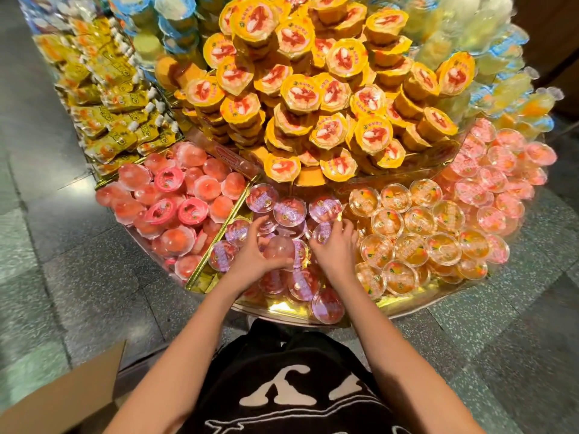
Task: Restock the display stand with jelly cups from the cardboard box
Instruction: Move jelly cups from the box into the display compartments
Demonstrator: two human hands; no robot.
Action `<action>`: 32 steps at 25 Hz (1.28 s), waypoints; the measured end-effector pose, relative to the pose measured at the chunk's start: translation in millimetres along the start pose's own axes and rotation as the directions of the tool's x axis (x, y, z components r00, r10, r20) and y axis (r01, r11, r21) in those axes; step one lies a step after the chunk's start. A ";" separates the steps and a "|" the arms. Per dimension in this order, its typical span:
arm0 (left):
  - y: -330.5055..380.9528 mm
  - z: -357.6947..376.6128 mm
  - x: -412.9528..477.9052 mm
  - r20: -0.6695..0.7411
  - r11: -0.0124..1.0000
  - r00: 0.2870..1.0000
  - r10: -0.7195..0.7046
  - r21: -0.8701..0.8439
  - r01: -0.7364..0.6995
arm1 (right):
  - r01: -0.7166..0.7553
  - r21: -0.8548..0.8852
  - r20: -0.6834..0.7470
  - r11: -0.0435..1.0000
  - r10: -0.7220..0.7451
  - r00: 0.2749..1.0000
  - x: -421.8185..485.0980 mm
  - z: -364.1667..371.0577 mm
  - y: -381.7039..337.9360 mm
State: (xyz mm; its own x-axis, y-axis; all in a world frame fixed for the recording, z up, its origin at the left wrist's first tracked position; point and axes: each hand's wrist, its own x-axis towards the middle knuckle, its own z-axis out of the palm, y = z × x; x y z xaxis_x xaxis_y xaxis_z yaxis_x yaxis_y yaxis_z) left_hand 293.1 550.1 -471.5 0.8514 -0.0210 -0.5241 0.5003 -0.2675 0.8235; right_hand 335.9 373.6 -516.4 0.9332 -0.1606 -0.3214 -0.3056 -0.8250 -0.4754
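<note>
Dozens of purple-lidded cups (289, 211) are already filling the front compartment of the display stand (404, 310), where a person is working with both hands. The left hand (250, 256) is gripping a jelly cup (279, 250) turned dome-side up, thumb and curled fingers wrapping its clear, rounded plastic just above the pile. The right hand (335, 250) is curling its fingers round the edge of a second cup (322, 231), which is tilting among its neighbours.

Restocking is looking well advanced: cups are lying in layers here and one is sitting at the stand's front rim, though gaps are showing gold tray near the gold divider (219, 239). The cardboard box (62, 399) is standing on the floor at the person's left, well apart from the hands; only a flap is showing, so what is left inside cannot be told.

Glossy, see-through shells with flat printed film lids are holding reddish jelly. Neighbouring bins are carrying pink cups (175, 195) and orange cups (413, 245), while yellow-lidded cups (313, 89) are heaping up on the tier above.
</note>
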 end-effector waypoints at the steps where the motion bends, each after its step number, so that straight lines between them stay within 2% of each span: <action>1: -2.1 0.6 1.6 -0.026 1.000 1.000 -0.009 -0.003 0.009 | 0.010 -0.013 -0.003 1.000 -0.010 1.000 1.4 0.4 1.0; 4: -3.2 2.3 1.5 -0.097 0.999 0.995 -0.029 0.039 0.033 | 0.035 -0.042 -0.011 0.999 -0.035 0.999 0.0 0.9 4.2; 13: -8.9 -3.0 4.8 -0.213 0.996 0.973 0.084 0.048 -0.075 | 0.081 -0.009 -0.004 0.997 -0.081 0.997 -1.8 -0.2 9.5; 19: -9.4 -2.6 10.1 -0.224 0.952 0.963 0.153 0.293 -0.083 | 0.099 0.044 0.027 0.994 -0.100 0.995 -7.3 -4.4 10.8; 24: -12.3 6.1 18.3 -0.148 0.831 0.973 0.175 0.552 -0.065 | 0.112 0.165 -0.060 0.980 -0.104 0.993 -17.1 -11.7 12.3; 32: -23.5 44.4 33.4 -0.043 0.646 0.944 0.327 0.740 -0.190 | 0.152 0.244 -0.115 0.958 -0.127 0.985 -24.5 -27.1 22.1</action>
State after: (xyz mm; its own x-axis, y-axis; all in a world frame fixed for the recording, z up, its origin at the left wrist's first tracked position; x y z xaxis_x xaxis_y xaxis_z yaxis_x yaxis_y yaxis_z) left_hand 302.7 512.9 -518.0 0.9741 -0.0656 -0.2165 0.0451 -0.8814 0.4702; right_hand 311.4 344.6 -496.8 0.9800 -0.1156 -0.1622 -0.1970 -0.6820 -0.7043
